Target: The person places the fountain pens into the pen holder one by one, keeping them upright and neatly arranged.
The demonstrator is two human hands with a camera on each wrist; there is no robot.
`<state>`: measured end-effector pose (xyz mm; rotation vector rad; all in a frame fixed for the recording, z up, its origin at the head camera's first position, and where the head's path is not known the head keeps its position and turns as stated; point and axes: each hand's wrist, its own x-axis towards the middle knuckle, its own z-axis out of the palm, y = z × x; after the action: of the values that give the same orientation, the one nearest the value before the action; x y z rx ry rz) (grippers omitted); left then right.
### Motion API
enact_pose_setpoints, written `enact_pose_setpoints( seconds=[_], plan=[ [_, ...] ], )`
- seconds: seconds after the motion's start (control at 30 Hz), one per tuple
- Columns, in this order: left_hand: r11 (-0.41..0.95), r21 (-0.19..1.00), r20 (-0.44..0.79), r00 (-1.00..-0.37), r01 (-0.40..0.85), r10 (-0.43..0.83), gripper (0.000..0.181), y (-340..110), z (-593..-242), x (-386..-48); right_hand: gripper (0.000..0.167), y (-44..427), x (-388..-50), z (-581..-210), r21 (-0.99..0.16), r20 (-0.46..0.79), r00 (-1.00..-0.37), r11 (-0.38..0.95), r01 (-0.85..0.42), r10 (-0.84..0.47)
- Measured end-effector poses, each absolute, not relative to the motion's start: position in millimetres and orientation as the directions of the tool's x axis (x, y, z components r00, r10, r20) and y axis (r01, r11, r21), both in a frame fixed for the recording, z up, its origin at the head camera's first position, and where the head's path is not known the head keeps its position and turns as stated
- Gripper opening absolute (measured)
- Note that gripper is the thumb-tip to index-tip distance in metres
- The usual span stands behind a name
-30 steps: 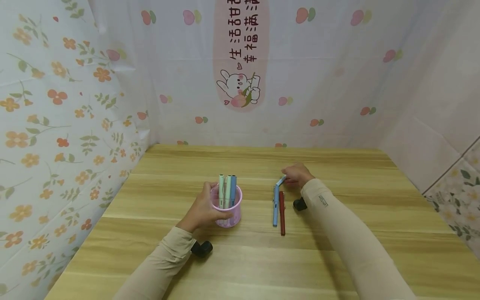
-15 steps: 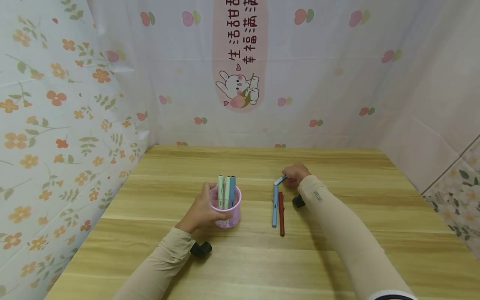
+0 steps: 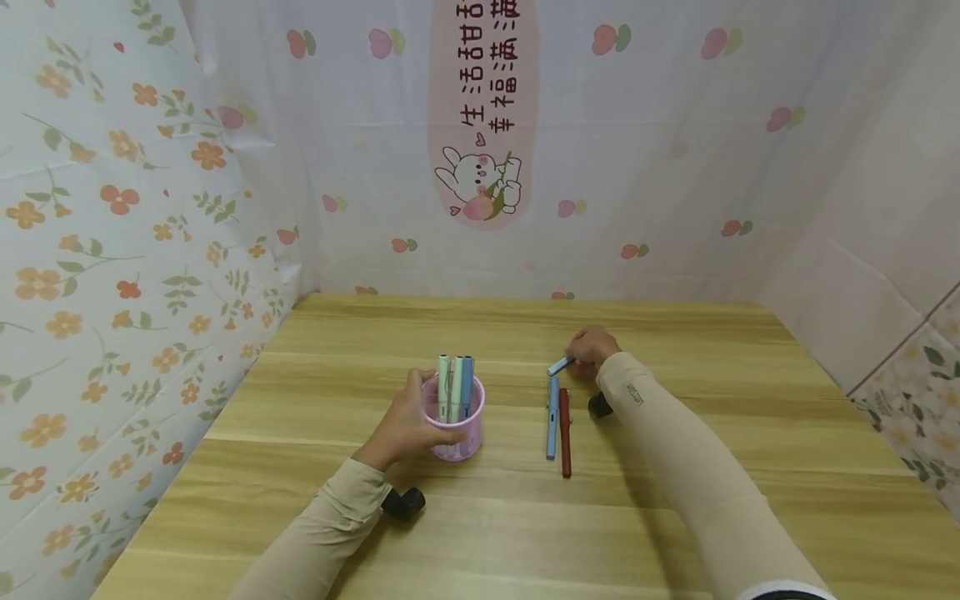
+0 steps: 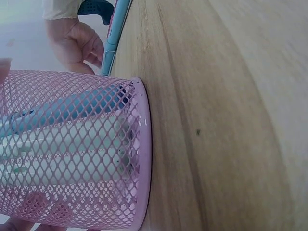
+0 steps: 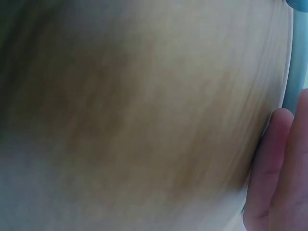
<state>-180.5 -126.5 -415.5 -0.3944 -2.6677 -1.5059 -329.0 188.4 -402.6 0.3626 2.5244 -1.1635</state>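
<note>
Swung flatter since a second ago, the pale pen [image 3: 561, 365] now slants beyond the top of the blue pen [image 3: 552, 421]! Over on the left we have the flowered cloth [image 3: 112, 275] edging the counter [image 3: 300, 392], and then our left hand [image 3: 405, 425], curled firmly round the pink mesh cup [image 3: 471, 435], thumb along its near side. Standing in it we count two green pens [image 3: 457, 390] and, to their right, a slate pen [image 3: 467, 390], all three upright. Next along, the blue pen lies flat on the counter, apart from the cup; whether the pale one touches it, we can't tell. Just to its right lies the red pen [image 3: 565, 433], nearly parallel. And furthest right, our right hand [image 3: 592, 345] pinches the pale pen's right end, well apart from the left.
</note>
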Motion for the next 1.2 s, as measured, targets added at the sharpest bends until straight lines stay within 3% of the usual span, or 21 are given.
enact_pose_setpoints(
  seconds=[0.27,0.57,0.8,0.93,1.1,1.2],
  plan=[
    [0.49,0.835,0.176,-0.965,0.251,0.195,0.096,-127.2,-416.9,-178.6,0.008,190.6,-326.6,-408.4,-0.676,-0.361,-0.932,0.683,0.278,0.022],
    [0.478,0.843,0.164,-0.964,0.247,0.208,0.095,-130.7,-422.2,-176.3,0.02,193.7,-322.8,-406.3,-0.587,-0.43,-0.903,0.763,0.271,-0.01],
    [0.488,0.832,0.181,-0.96,0.265,0.213,0.094,-129.0,-417.4,-180.5,0.013,201.0,-325.3,-399.6,-0.719,-0.479,-0.878,0.572,0.394,0.002],
    [0.494,0.829,0.178,-0.961,0.262,0.21,0.096,-128.3,-418.0,-181.1,0.004,206.1,-326.0,-399.9,-0.743,-0.496,-0.868,0.532,0.406,-0.03],
    [0.498,0.827,0.175,-0.961,0.261,0.213,0.097,-127.8,-417.8,-180.7,0.017,212.9,-325.1,-401.8,-0.772,-0.514,-0.852,0.488,0.408,-0.099],
    [0.502,0.827,0.169,-0.963,0.254,0.209,0.097,-128.4,-417.0,-179.9,0.012,216.9,-324.4,-402.7,-0.8,-0.52,-0.842,0.427,0.422,-0.143]
  ],
)
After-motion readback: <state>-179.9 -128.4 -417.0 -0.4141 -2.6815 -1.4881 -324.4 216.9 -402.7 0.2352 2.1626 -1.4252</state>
